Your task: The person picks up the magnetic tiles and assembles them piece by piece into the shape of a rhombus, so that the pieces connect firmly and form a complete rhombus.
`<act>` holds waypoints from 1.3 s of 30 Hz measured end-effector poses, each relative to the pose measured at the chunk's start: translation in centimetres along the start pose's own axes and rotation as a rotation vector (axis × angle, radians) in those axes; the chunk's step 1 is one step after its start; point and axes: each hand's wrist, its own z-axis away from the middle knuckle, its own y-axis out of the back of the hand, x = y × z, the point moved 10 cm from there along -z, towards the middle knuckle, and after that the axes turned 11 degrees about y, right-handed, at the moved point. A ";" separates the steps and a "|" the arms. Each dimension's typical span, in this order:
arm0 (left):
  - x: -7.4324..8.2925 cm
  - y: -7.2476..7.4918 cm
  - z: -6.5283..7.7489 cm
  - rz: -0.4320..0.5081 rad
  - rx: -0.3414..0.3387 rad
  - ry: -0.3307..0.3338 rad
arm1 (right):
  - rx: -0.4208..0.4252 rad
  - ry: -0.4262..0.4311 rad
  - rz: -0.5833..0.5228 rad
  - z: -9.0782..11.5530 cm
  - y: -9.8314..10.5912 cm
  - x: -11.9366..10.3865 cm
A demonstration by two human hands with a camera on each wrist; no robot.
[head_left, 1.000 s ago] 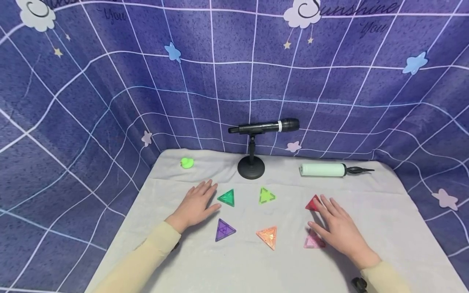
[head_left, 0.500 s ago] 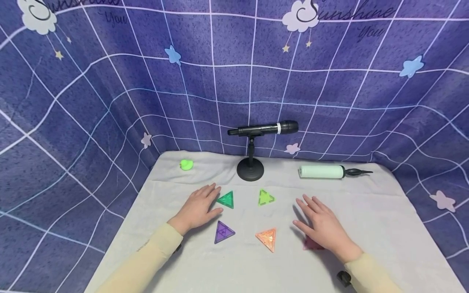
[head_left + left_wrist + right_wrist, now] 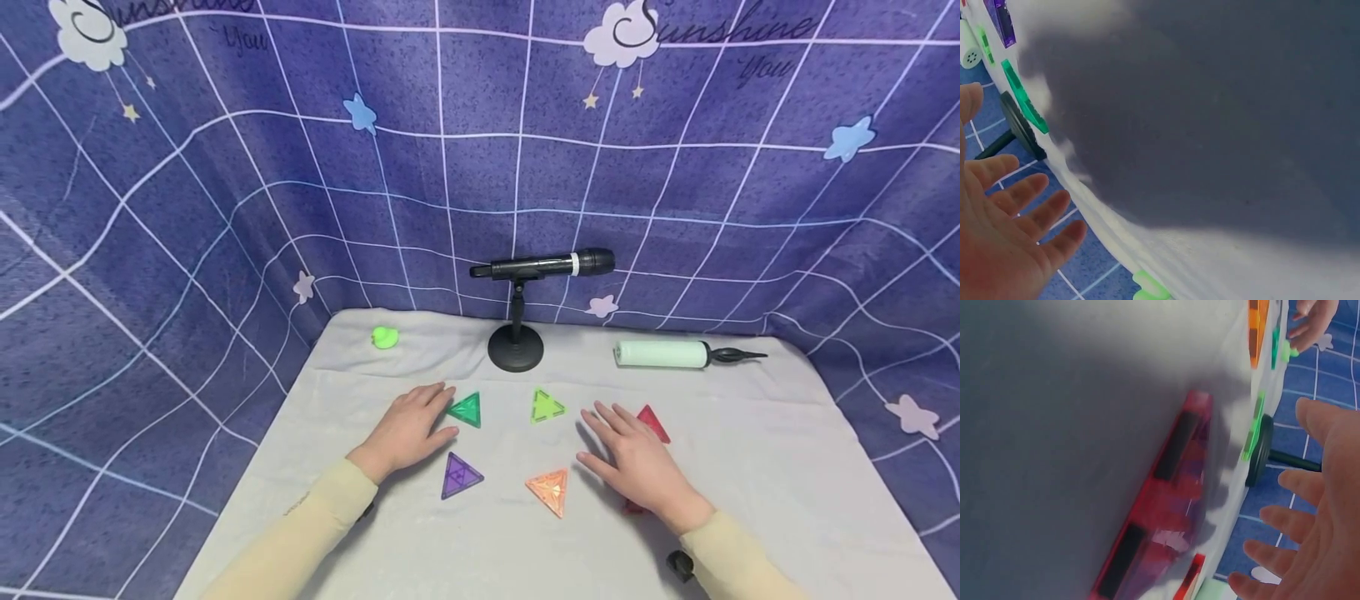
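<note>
My left hand hovers palm down over the cloth, fingers spread and holding nothing. Its fingertips are right beside the dark green triangle tile, and a purple triangle tile lies below its thumb. My right hand, also spread with nothing in it, hangs above a pink triangle tile, which it mostly hides in the head view. Past its fingers lies a red triangle tile. Between the hands are a lime green triangle tile and an orange triangle tile.
A black microphone on a round-based stand stands at the back middle. A small green rubber duck sits back left. At back right lies a mint hand pump with a black nozzle. A blue grid-patterned curtain surrounds the white-covered table.
My right hand has moved left, off the red tile and over the pink one, uncovering the red tile. My left hand has shifted slightly toward the dark green tile. The tiles stay put.
</note>
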 end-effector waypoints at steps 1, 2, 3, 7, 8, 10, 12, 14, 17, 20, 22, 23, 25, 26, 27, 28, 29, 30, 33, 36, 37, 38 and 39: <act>0.0 0.0 0.0 -0.001 -0.001 0.000 | -0.001 0.004 -0.001 -0.1 -0.1 -0.2; 0.1 0.0 0.0 -0.004 -0.003 0.000 | -0.002 0.008 -0.002 -0.3 -0.2 -0.4; 0.1 0.0 -0.1 -0.002 -0.004 0.000 | -0.004 0.012 -0.004 -0.4 -0.3 -0.6; 0.3 0.2 -0.2 0.002 0.016 -0.003 | -0.013 0.019 -0.018 -1.1 -0.8 -1.4; 0.4 0.2 -0.3 0.000 0.020 -0.002 | -0.013 0.022 -0.022 -1.3 -0.9 -1.6; 0.5 0.1 -0.5 -0.003 0.033 -0.001 | -0.010 0.033 -0.026 -1.7 -1.1 -2.2; 0.5 0.0 -0.7 -0.006 0.037 0.003 | 0.003 0.053 -0.026 -2.1 -1.2 -2.8; 0.7 0.0 -0.9 -0.007 0.041 -0.001 | 0.014 0.074 -0.027 -2.6 -1.4 -3.4; 1.0 -0.2 -1.3 -0.013 0.041 -0.010 | 0.012 0.100 -0.040 -3.4 -1.8 -4.5; 1.2 -0.6 -1.7 -0.017 0.034 -0.017 | -0.020 0.116 -0.068 -4.2 -2.4 -5.7; 1.4 -0.9 -1.8 -0.019 0.028 -0.018 | -0.048 0.124 -0.083 -4.7 -2.9 -6.5; 1.4 -1.1 -1.9 -0.023 0.023 -0.017 | -0.061 0.129 -0.087 -5.0 -3.2 -6.9; 1.4 -1.4 -2.0 -0.035 0.018 -0.015 | -0.084 0.145 -0.094 -5.5 -3.8 -7.8; 1.5 -1.5 -2.0 -0.043 0.015 -0.013 | -0.093 0.154 -0.092 -5.8 -4.1 -8.3; 1.5 -1.6 -2.0 -0.049 0.017 -0.012 | -0.100 0.164 -0.093 -6.0 -4.4 -8.7; 1.4 -1.6 -2.0 -0.058 0.015 -0.008 | -0.106 0.176 -0.093 -6.3 -4.7 -9.1; 1.4 -1.7 -2.0 -0.067 0.011 -0.002 | -0.111 0.187 -0.095 -6.5 -4.9 -9.6; 1.4 -1.7 -2.0 -0.074 0.009 0.002 | -0.113 0.201 -0.094 -6.7 -5.2 -10.0; 1.4 -1.8 -2.0 -0.089 0.004 0.011 | -0.120 0.236 -0.093 -7.3 -5.8 -11.3; 1.3 -1.9 -2.1 -0.111 -0.002 0.016 | -0.120 0.278 -0.086 -7.8 -6.5 -12.5; 1.3 -2.0 -2.1 -0.116 -0.002 0.017 | -0.124 0.293 -0.084 -8.0 -6.6 -12.9; 1.3 -2.1 -2.2 -0.123 -0.003 0.018 | -0.124 0.309 -0.085 -8.1 -6.8 -13.4; 1.3 -2.1 -2.2 -0.123 0.001 0.017 | -0.126 0.327 -0.086 -8.3 -6.9 -13.9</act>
